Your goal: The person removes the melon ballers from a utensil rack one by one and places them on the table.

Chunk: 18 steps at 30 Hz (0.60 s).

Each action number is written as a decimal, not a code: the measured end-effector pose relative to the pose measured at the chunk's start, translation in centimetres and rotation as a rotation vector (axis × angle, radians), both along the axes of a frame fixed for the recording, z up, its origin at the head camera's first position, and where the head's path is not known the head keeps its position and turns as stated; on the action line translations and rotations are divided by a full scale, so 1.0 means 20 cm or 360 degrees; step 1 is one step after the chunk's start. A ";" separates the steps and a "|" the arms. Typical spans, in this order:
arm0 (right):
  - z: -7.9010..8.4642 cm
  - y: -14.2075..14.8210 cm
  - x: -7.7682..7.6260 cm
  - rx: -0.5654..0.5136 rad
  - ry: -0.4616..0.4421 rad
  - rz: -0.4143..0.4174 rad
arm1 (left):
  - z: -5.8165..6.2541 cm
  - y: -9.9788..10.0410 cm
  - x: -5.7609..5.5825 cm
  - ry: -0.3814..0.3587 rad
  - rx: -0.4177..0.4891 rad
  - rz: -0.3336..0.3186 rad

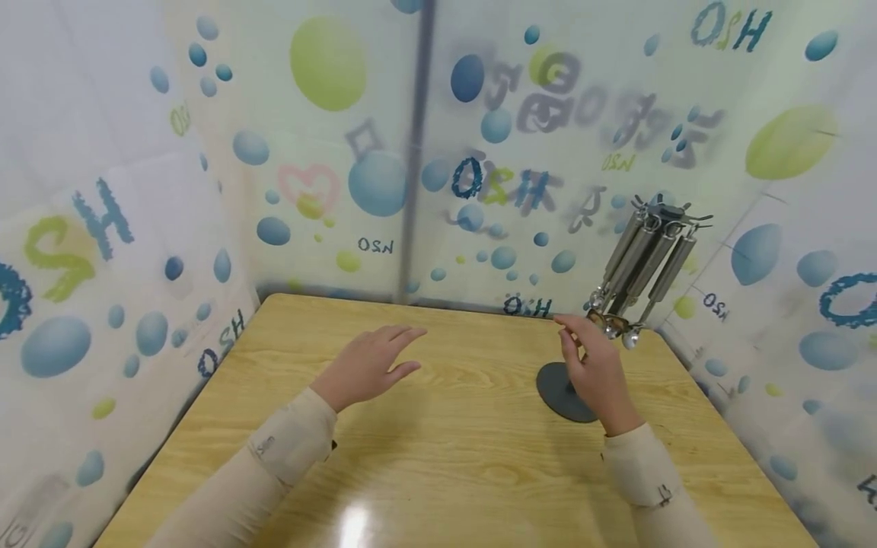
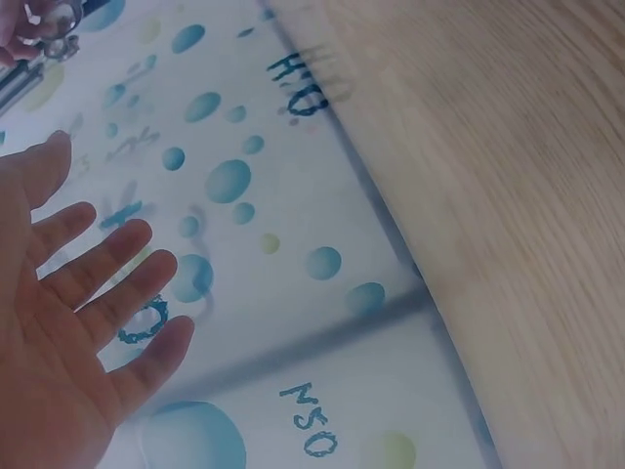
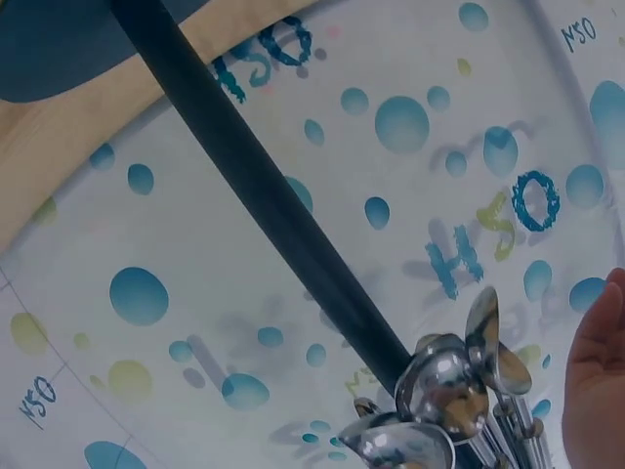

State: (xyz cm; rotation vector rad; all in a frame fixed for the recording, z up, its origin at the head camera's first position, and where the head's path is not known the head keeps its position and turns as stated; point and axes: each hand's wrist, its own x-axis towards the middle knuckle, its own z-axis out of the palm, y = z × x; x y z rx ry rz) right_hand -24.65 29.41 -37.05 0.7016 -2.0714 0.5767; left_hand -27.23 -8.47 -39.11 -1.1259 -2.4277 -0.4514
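A cutlery stand with a round dark base (image 1: 556, 390) is at the right of the table. Long metal-handled spoons (image 1: 633, 262) hang from its top, their shiny bowls (image 3: 444, 391) downward around the dark pole (image 3: 254, 186). My right hand (image 1: 601, 373) is in front of the stand, fingers loosely bent, with nothing seen in its grasp; it hides part of the pole in the head view. Over the left half of the table, my left hand (image 1: 370, 365) hovers with fingers extended and holds nothing. Its spread fingers show in the left wrist view.
The wooden table (image 1: 466, 472) has a light grain. Printed curtains (image 1: 329, 266) with blue and green dots and lettering enclose its back and both sides. The stand rises close to the back right corner.
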 end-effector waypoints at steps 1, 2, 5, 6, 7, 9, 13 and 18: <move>0.01 0.01 0.00 -0.0005 0.0008 0.0007 | 0.00 0.01 0.00 0.0002 0.0000 -0.0003; 0.01 0.01 0.00 -0.0004 0.0022 0.0012 | 0.00 0.01 0.00 0.0008 0.0003 -0.0008; 0.03 0.03 0.01 -0.0002 0.0060 0.0031 | 0.00 0.03 -0.01 0.0022 0.0004 -0.0017; 0.04 0.03 0.01 -0.0003 0.0067 0.0031 | 0.00 0.04 -0.01 0.0026 0.0002 -0.0019; 0.05 0.03 0.01 -0.0005 0.0078 0.0032 | 0.00 0.05 -0.02 0.0029 0.0004 -0.0024; 0.06 0.04 0.02 -0.0009 0.0107 0.0027 | 0.01 0.06 -0.02 0.0037 0.0003 -0.0029; 0.10 0.04 0.03 -0.0058 0.0172 0.0007 | 0.02 0.09 -0.02 0.0044 -0.0003 -0.0032; 0.16 0.06 0.04 -0.0154 0.0226 -0.0001 | 0.03 0.13 -0.02 0.0021 -0.0028 -0.0040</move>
